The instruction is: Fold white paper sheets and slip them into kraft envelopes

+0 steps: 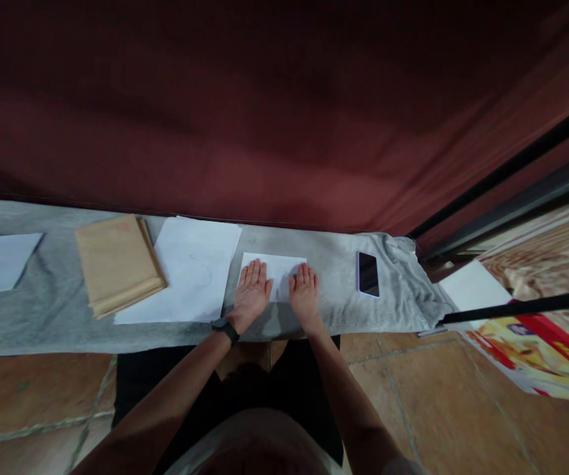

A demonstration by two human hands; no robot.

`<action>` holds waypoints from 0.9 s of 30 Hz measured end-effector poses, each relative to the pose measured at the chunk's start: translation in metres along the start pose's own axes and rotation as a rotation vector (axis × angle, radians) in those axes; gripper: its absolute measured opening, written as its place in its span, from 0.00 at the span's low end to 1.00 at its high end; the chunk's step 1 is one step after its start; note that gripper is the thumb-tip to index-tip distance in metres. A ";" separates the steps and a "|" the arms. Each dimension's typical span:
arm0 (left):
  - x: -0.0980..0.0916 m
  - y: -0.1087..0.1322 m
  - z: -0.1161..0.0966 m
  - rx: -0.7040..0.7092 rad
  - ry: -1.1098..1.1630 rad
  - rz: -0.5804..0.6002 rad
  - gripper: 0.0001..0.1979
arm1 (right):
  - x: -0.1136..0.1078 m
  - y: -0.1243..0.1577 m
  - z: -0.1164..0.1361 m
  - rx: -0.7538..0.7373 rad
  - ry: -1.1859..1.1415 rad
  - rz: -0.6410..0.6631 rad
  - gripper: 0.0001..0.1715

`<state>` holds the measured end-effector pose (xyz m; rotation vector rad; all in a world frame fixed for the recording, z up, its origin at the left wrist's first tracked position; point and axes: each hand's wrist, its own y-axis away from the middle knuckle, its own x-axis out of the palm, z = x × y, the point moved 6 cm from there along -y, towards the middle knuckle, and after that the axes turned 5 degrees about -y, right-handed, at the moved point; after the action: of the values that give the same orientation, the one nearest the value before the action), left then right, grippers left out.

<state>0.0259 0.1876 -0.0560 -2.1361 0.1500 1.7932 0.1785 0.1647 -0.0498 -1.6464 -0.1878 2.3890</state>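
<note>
A small white sheet of paper (280, 269), possibly folded, lies on the grey cloth in front of me. My left hand (253, 290) rests flat on its left side, fingers stretched out and pointing away from me. On its right side lies my right hand (305, 291), also flat, with the thumb toward the middle. The palms cover the paper's two side edges in part. Neither hand grips anything. Left of my left hand is a stack of larger white sheets (198, 264).
Brown paper envelopes (119, 260) overlap the white stack. More white paper (0, 262) lies at the far left. A phone (368, 274) sits to the right on the grey cloth (336, 316). Behind hangs a dark red curtain (265, 119). A printed box (536, 353) stands at the right.
</note>
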 end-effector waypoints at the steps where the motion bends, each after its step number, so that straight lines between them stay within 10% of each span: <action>1: 0.000 -0.001 -0.005 0.026 0.005 -0.001 0.31 | 0.001 -0.004 0.005 -0.010 -0.018 0.016 0.31; 8: 0.011 -0.016 -0.023 0.171 0.023 0.062 0.31 | 0.021 -0.021 0.042 -0.191 -0.130 0.132 0.31; 27: -0.001 -0.010 0.024 -0.060 0.006 0.015 0.32 | 0.005 -0.007 -0.013 -0.115 0.056 -0.051 0.36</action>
<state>0.0060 0.2049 -0.0563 -2.1870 0.1155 1.8218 0.1894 0.1724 -0.0572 -1.7347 -0.3597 2.3308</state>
